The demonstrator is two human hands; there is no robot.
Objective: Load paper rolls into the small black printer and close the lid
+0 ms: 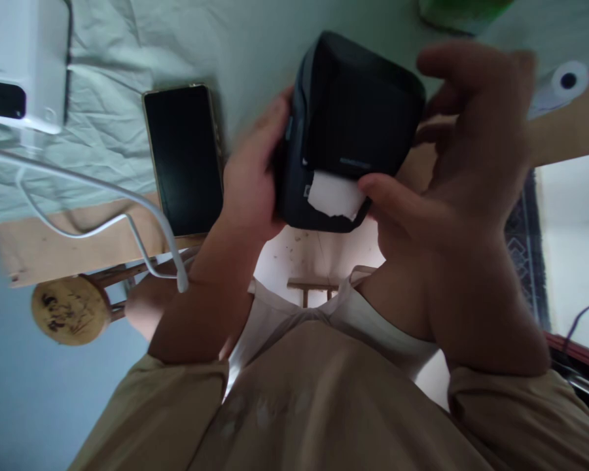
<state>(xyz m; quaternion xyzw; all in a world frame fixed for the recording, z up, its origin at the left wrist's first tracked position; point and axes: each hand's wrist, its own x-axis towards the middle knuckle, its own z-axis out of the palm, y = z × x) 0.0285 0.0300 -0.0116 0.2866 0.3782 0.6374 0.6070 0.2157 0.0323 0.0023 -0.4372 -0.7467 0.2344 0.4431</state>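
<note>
A small black box-shaped plastic device with rounded corners [360, 111] was held up in front of the body, over the near edge of the table, and a torn-edged strip of white paper [336, 195] was seen sticking out of its lower face. The device was gripped along its left side by the left hand [255, 176], which was closed around it. The paper's right edge was met by the thumb of the right hand [481, 150], whose other fingers were curled, blurred, beside the device's right side; whether anything was pinched by them could not be told. Just left of the left hand, a dark-screened smartphone with a pale-edged case [184, 160] was laid at the table's edge. The tabletop was covered by a wrinkled pale green cloth [112, 78], with a bare strip of light brown wood [78, 242] exposed along the front. Farther left, a glossy white box with a black panel [10, 39] was placed near white cables [182, 280]. Beyond the right hand, a white paper roll [562, 91] was set down. A round wooden stool with dark markings [71, 309] was seen at lower left.
</note>
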